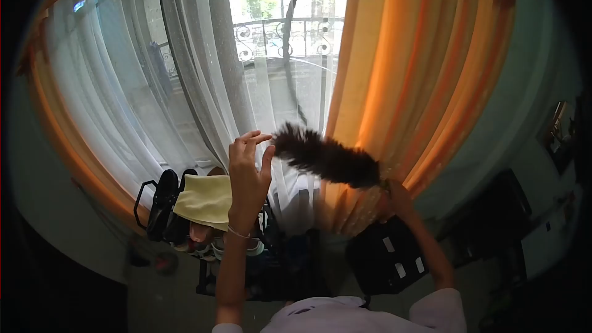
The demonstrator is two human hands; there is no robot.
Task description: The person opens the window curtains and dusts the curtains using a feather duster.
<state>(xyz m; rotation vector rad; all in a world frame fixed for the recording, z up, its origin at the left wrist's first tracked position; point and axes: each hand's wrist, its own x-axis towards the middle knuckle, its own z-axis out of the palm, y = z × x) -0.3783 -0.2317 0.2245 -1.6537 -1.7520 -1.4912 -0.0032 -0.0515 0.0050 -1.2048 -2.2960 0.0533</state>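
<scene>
A dark, fluffy feather duster is held up across the middle of the view, in front of the curtains. Its handle end is in my right hand, with the fingers closed around it. My left hand is raised by the duster's far tip, thumb and fingers apart and holding nothing; whether a fingertip touches the bristles I cannot tell. Behind the duster hang a white sheer curtain and, on the right, an orange curtain.
Low on the left is a rack with black shoes and a yellow cloth laid over it. A black case stands below my right arm. A grey twisted cord hangs before the window, with a balcony railing outside.
</scene>
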